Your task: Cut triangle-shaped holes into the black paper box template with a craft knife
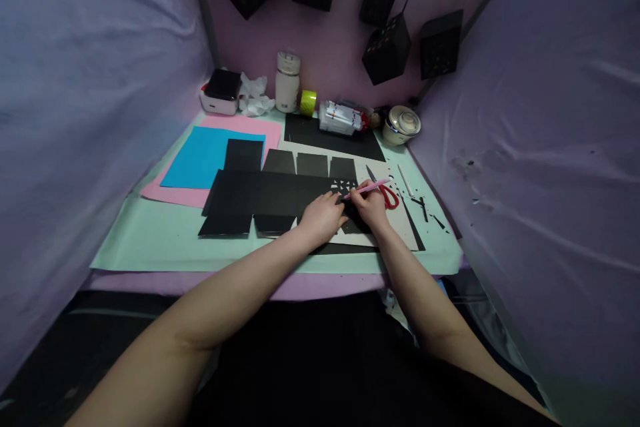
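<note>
A black card box net (270, 195) with flaps lies unfolded over a pale board (400, 220), and small cut-out shapes show white at its right end. My left hand (323, 217) rests flat on the card, fingers stretched out, just left of the cut-outs. Closed around a slim pink craft knife (374, 186), my right hand (369, 205) is over the same right end. The knife slants up to the right, and its tip is too small to make out. Partly behind my right hand, red-handled scissors (389, 197) lie on the board.
Blue (200, 157) and pink sheets (175, 195) lie left. A white pen (406, 180) and black scraps (425, 209) lie right. Along the back stand a white bottle (287, 83), yellow tape roll (309, 103) and lidded pot (401, 125). Black boxes (387, 50) hang above; fabric walls flank the table.
</note>
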A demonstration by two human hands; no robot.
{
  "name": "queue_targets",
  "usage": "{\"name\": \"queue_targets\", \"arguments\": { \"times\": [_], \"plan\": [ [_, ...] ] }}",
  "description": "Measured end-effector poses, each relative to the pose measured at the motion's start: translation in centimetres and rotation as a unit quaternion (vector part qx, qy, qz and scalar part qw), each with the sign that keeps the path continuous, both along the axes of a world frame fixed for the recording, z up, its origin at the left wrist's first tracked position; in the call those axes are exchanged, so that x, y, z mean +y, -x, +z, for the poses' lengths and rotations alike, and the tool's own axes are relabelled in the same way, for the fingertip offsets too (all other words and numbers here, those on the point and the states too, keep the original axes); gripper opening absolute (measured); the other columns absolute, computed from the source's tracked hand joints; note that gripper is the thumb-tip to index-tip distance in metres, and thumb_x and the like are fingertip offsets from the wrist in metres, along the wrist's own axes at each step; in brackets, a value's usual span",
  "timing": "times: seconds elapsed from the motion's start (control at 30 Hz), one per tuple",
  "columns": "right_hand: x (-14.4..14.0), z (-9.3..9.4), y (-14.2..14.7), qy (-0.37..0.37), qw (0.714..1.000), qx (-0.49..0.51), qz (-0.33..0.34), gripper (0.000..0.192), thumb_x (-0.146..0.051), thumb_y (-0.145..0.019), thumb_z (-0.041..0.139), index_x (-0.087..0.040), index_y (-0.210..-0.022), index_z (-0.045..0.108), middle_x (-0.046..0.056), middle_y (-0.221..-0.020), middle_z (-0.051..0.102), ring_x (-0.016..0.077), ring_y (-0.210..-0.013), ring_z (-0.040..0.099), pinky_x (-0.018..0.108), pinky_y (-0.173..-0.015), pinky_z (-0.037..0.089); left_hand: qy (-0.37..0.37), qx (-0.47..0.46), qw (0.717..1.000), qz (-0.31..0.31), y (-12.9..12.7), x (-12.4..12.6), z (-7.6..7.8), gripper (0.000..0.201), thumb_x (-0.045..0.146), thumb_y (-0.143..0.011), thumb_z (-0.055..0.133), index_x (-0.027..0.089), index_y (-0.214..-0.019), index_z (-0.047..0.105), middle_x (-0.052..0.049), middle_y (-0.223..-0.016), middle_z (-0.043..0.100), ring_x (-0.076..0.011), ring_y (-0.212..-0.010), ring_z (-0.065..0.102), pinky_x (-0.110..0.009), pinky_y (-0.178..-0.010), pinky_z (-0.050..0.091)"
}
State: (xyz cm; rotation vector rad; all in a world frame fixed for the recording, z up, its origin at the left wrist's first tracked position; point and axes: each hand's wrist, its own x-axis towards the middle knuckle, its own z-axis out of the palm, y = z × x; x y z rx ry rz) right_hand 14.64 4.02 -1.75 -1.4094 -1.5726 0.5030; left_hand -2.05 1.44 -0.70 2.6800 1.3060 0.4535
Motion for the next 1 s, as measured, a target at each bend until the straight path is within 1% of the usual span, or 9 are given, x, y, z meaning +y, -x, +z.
{"name": "queue_targets", "arguments": {
  "times": [0.1,0.23,0.5,0.67,0.73,0.9,1.0],
  "plan": [
    [0.06,-0.03,0.01,-0.005,1.000,-0.008,-0.018,0.021,-0.037,-0.077,0.059,-0.022,-0.070,0.046,-0.004,-0.059,0.052,0.0145,-0.056,0.049,0.028,-0.055,0.035,-0.001,0.003,1.000,-0.002,-0.01,0.00,0.03,0.033,0.032,-0.092,0.059,0.011,-0.116,0.066,-0.017,-0.136,0.056,-0.0304,-0.130,0.049,-0.042,-0.109,0.039],
    [0.09,0.00,0.12,-0.011,0.999,-0.009,-0.034,0.021,-0.036,-0.076,0.058,-0.022,-0.069,0.045,-0.004,-0.059,0.051,0.0140,-0.055,0.047,0.028,-0.055,0.035,-0.006,0.006,1.000,-0.002,0.01,0.06,-0.02,0.032,0.033,-0.091,0.061,0.012,-0.115,0.066,-0.016,-0.136,0.057,-0.0296,-0.129,0.050,-0.042,-0.108,0.040],
    [0.35,-0.34,-0.09,-0.015,0.999,-0.010,-0.031,0.019,-0.035,-0.076,0.058,-0.022,-0.069,0.045,-0.004,-0.060,0.052,0.0143,-0.056,0.048,0.028,-0.056,0.036,-0.003,-0.009,1.000,-0.005,0.06,0.06,-0.08,0.029,0.032,-0.091,0.061,0.013,-0.112,0.067,-0.017,-0.134,0.057,-0.0299,-0.129,0.050,-0.043,-0.107,0.040],
    [0.27,-0.22,-0.03,-0.012,0.999,-0.015,-0.037,0.020,-0.036,-0.077,0.057,-0.022,-0.068,0.045,-0.004,-0.059,0.052,0.0144,-0.056,0.049,0.028,-0.056,0.037,-0.002,0.008,1.000,-0.008,0.08,0.12,-0.16,0.034,0.033,-0.093,0.058,0.009,-0.114,0.066,-0.019,-0.136,0.055,-0.0313,-0.130,0.049,-0.040,-0.109,0.038],
    [0.16,-0.14,-0.02,-0.008,0.999,-0.015,-0.046,0.020,-0.036,-0.077,0.057,-0.023,-0.068,0.045,-0.004,-0.059,0.051,0.0145,-0.056,0.049,0.028,-0.057,0.037,-0.009,0.008,1.000,-0.009,0.10,0.12,-0.15,0.033,0.033,-0.093,0.058,0.009,-0.114,0.067,-0.019,-0.135,0.056,-0.0312,-0.129,0.049,-0.040,-0.109,0.038],
    [-0.06,-0.17,-0.23,-0.005,0.996,0.063,-0.059,0.026,-0.045,-0.080,0.057,-0.024,-0.071,0.044,-0.004,-0.058,0.053,0.0154,-0.057,0.050,0.028,-0.057,0.041,-0.025,0.011,1.000,-0.007,0.14,0.05,-0.05,0.025,0.034,-0.091,0.060,0.015,-0.104,0.070,-0.015,-0.130,0.060,-0.0297,-0.124,0.053,-0.041,-0.104,0.044],
    [-0.18,-0.08,-0.27,-0.009,0.995,0.083,-0.057,0.032,-0.051,-0.080,0.057,-0.023,-0.070,0.044,-0.002,-0.058,0.054,0.0159,-0.057,0.051,0.029,-0.057,0.042,-0.020,-0.005,1.000,-0.005,0.15,0.01,-0.15,0.025,0.033,-0.091,0.060,0.014,-0.106,0.069,-0.016,-0.131,0.059,-0.0300,-0.127,0.051,-0.042,-0.106,0.042]
  ]
}}
